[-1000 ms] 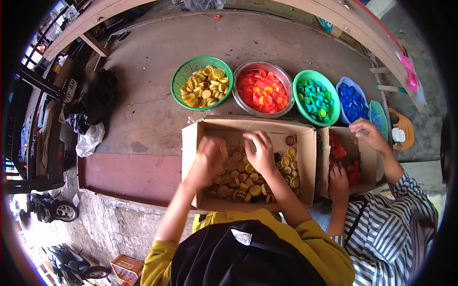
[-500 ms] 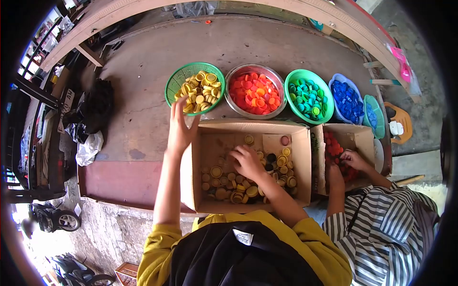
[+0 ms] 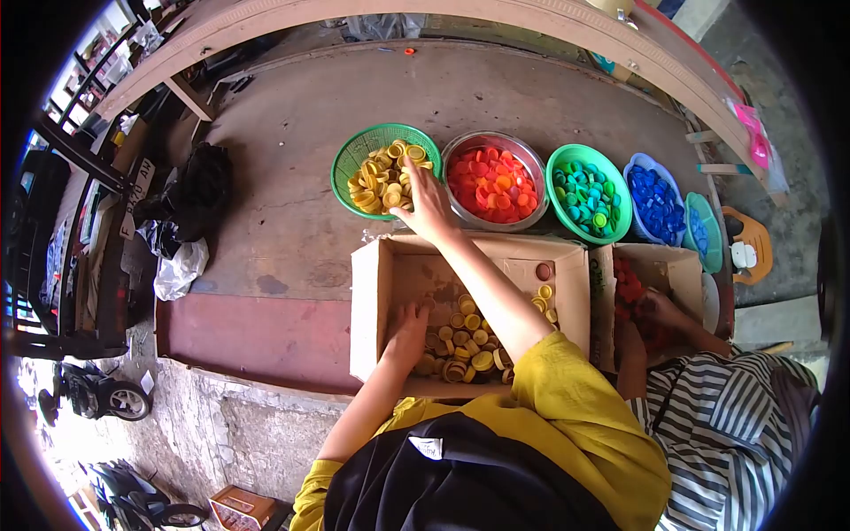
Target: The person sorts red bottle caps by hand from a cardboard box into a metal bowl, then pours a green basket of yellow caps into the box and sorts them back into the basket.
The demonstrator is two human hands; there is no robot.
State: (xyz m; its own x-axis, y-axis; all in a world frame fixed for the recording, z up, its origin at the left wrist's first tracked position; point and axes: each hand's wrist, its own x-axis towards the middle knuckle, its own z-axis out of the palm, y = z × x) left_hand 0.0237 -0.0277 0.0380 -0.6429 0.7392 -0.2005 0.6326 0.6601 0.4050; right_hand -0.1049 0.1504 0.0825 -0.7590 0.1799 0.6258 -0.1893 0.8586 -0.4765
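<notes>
My right hand (image 3: 427, 205) reaches over the near right edge of the green basket (image 3: 344, 163) of yellow caps (image 3: 386, 177); its fingertips are at the caps, and whether they hold one is not visible. Inside the large cardboard box (image 3: 369, 292), my left hand (image 3: 408, 334) rests low at the left, beside a spread of yellow caps (image 3: 482, 360). Its fingertips are hard to make out against the box. A dark reddish cap (image 3: 544, 272) lies near the box's back right corner.
Right of the basket stand a metal bowl (image 3: 453, 213) of red and orange caps, a green bowl (image 3: 560, 215) of green caps and blue-cap baskets. A person in a striped shirt (image 3: 708, 425) has both hands in a smaller box (image 3: 682, 263) of red caps. Black bags (image 3: 202, 181) lie left.
My left hand has come down from beside the green basket into the large box. My right hand has risen from the box to the green basket. The view has shifted slightly.
</notes>
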